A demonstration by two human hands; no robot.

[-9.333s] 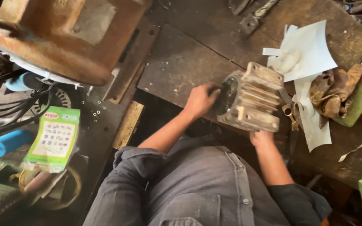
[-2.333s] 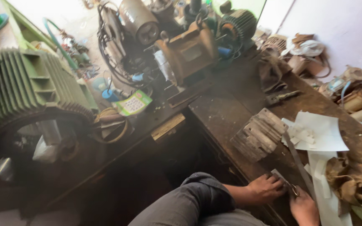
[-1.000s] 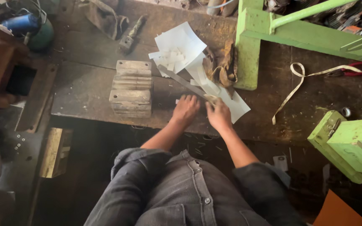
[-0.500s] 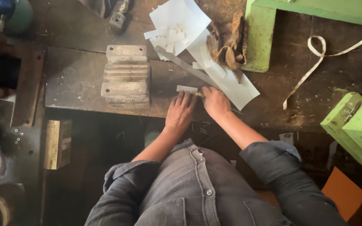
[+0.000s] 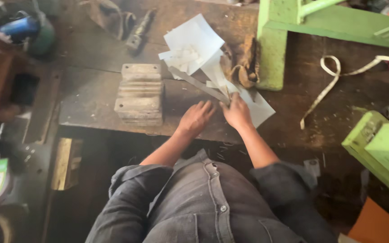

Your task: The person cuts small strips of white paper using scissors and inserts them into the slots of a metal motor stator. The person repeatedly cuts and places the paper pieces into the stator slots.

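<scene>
My right hand [image 5: 237, 112] is closed around the near end of a long grey metal blade [image 5: 196, 83], possibly scissors, which lies slanted across white paper sheets [image 5: 194, 40] on the dark workbench [image 5: 91, 112]. My left hand [image 5: 196, 118] rests flat on the bench just left of the right hand, fingers pointing at the blade and holding nothing. A grey finned metal block [image 5: 140, 94] sits on the bench to the left of my left hand, apart from it.
A green metal frame [image 5: 271, 49] stands right behind the paper, with a brown rag [image 5: 244, 67] against it. A white strap [image 5: 334, 76] lies at the right, a green box [image 5: 383, 148] near the right edge. Tools and machine parts [image 5: 19, 31] crowd the far left.
Earlier I handled the finned block; since then both hands have gone to the paper and blade. Over the last half second they stay there, and the hands edge slightly farther onto the bench.
</scene>
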